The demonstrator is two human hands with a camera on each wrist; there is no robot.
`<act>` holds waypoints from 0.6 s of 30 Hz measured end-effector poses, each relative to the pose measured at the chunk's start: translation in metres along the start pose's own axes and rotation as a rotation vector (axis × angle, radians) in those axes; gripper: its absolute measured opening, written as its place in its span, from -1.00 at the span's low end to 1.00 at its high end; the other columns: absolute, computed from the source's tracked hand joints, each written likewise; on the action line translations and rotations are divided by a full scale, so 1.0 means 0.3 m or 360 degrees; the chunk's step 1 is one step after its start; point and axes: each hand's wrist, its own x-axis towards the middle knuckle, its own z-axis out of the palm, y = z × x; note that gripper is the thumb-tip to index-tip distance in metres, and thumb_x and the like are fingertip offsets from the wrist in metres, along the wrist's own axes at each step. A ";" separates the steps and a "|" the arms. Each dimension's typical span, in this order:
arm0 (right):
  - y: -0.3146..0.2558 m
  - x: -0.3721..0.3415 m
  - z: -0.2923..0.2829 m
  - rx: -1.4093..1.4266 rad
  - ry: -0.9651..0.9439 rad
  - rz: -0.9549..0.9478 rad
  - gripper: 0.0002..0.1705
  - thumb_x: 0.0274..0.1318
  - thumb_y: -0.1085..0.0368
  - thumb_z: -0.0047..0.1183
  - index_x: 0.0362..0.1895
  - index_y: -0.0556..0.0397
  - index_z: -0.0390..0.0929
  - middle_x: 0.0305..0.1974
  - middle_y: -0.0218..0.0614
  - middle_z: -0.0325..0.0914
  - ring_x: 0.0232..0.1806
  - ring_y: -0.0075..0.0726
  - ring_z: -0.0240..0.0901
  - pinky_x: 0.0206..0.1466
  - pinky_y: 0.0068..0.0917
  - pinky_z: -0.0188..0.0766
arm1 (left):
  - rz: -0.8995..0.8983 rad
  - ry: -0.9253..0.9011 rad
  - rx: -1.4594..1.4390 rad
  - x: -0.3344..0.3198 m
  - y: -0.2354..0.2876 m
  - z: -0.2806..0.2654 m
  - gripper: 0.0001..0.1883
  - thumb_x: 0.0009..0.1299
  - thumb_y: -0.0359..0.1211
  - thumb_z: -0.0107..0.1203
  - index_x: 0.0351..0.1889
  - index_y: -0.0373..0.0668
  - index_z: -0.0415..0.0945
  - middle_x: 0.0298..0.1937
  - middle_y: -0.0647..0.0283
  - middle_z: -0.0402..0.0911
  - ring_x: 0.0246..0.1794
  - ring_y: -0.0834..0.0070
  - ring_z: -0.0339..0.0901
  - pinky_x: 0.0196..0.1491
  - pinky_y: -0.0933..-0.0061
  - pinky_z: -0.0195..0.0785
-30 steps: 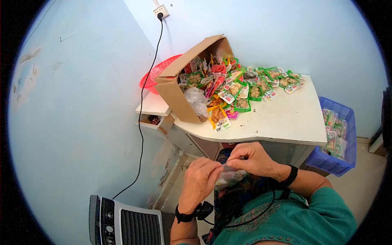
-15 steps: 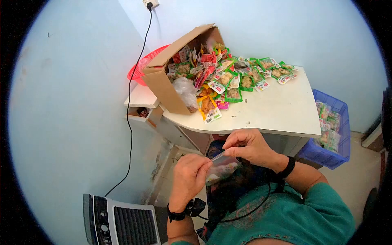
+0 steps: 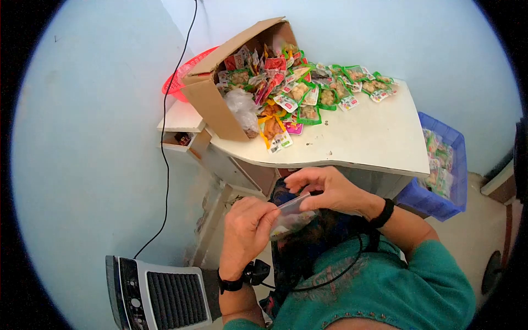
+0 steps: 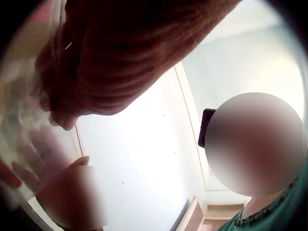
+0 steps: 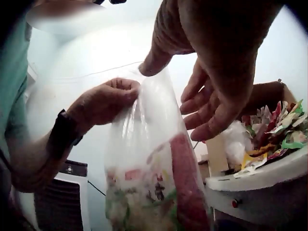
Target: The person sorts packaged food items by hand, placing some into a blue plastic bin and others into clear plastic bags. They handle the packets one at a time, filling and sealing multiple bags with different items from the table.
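Observation:
A clear plastic bag (image 3: 294, 219) with packets inside hangs between both hands, above the lap. My left hand (image 3: 246, 226) pinches one upper corner of it between thumb and fingers. At the other end of the top edge is my right hand (image 3: 333, 192), its thumb against the plastic and its fingers loosely spread. In the right wrist view, the bag (image 5: 149, 159) shows red and green packets low inside, the left hand (image 5: 113, 98) gripping its edge and the right thumb touching its top. The left wrist view shows the left hand (image 4: 110, 62) dark and close beside the plastic.
A cardboard box (image 3: 217, 110) lies on its side on the white table (image 3: 363, 140), colourful packets (image 3: 308, 96) spilling out. Behind it is a red basket (image 3: 175, 82). A blue crate (image 3: 434, 204) with bagged packets stands at the right, an air cooler (image 3: 176, 297) at lower left.
The two hands have moved apart, stretching the bag's top edge between them, and the right fingers have spread. The head view has shifted, so the table and box sit higher and further left.

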 end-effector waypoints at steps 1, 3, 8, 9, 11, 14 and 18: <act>0.032 0.005 -0.010 -0.0174 -0.0096 -0.0033 -0.44 0.01 0.34 0.31 0.13 0.15 0.46 -0.08 -0.38 0.53 -0.09 -0.55 0.45 -0.05 -0.57 0.43 | -0.0012 -0.0001 -0.0011 0.000 0.003 0.000 -0.94 0.20 -0.49 0.23 -0.41 -0.26 0.56 -0.49 0.13 0.53 -0.46 0.20 0.49 -0.38 0.33 0.33; 0.067 0.003 -0.009 -0.0400 -0.0218 -0.0089 -0.39 -0.06 0.34 0.34 0.13 0.19 0.48 -0.11 -0.41 0.57 -0.11 -0.49 0.48 -0.03 -0.52 0.45 | -0.0029 -0.0004 -0.0031 0.002 0.006 0.005 -0.94 0.21 -0.49 0.22 -0.41 -0.27 0.56 -0.50 0.12 0.52 -0.47 0.20 0.49 -0.38 0.32 0.33; 0.122 -0.034 -0.009 -0.0141 -0.0351 0.0327 -0.66 -0.04 0.41 0.26 -0.10 0.21 0.62 -0.30 -0.39 0.65 -0.24 -0.55 0.51 -0.09 -0.53 0.46 | -0.0031 0.0021 -0.0055 0.001 -0.027 0.018 -0.94 0.24 -0.49 0.19 -0.40 -0.28 0.55 -0.52 0.12 0.50 -0.48 0.22 0.49 -0.38 0.35 0.32; 0.123 -0.036 -0.017 -0.0182 -0.0372 0.0313 -0.68 -0.03 0.43 0.24 -0.12 0.21 0.63 -0.29 -0.39 0.66 -0.25 -0.55 0.51 -0.10 -0.53 0.46 | -0.0035 0.0014 -0.0042 0.004 -0.033 0.019 -0.94 0.25 -0.48 0.19 -0.40 -0.28 0.55 -0.52 0.12 0.50 -0.48 0.23 0.49 -0.38 0.36 0.32; 0.112 -0.043 -0.021 -0.0207 -0.0377 0.0327 -0.72 -0.02 0.45 0.22 -0.15 0.20 0.64 -0.29 -0.39 0.66 -0.26 -0.56 0.51 -0.12 -0.52 0.47 | -0.0068 -0.0051 -0.0085 0.021 -0.048 0.018 -0.95 0.24 -0.48 0.19 -0.40 -0.27 0.56 -0.50 0.09 0.53 -0.47 0.16 0.50 -0.38 0.32 0.34; 0.103 -0.057 -0.013 -0.0161 -0.0359 0.0352 -0.74 -0.01 0.44 0.22 -0.15 0.19 0.65 -0.29 -0.39 0.67 -0.27 -0.57 0.52 -0.13 -0.52 0.47 | -0.0144 -0.0147 -0.0202 0.059 -0.111 0.032 -0.93 0.25 -0.47 0.19 -0.41 -0.29 0.57 -0.52 0.12 0.54 -0.51 0.26 0.51 -0.41 0.37 0.33; 0.151 -0.069 -0.028 -0.0144 -0.0398 0.0367 -0.71 0.02 0.41 0.26 -0.11 0.17 0.65 -0.23 -0.38 0.67 -0.22 -0.57 0.52 -0.09 -0.52 0.45 | -0.0528 -0.0378 -0.0431 0.068 -0.234 0.090 -0.89 0.29 -0.45 0.19 -0.42 -0.34 0.57 -0.57 0.27 0.53 -0.53 0.58 0.46 -0.44 0.50 0.30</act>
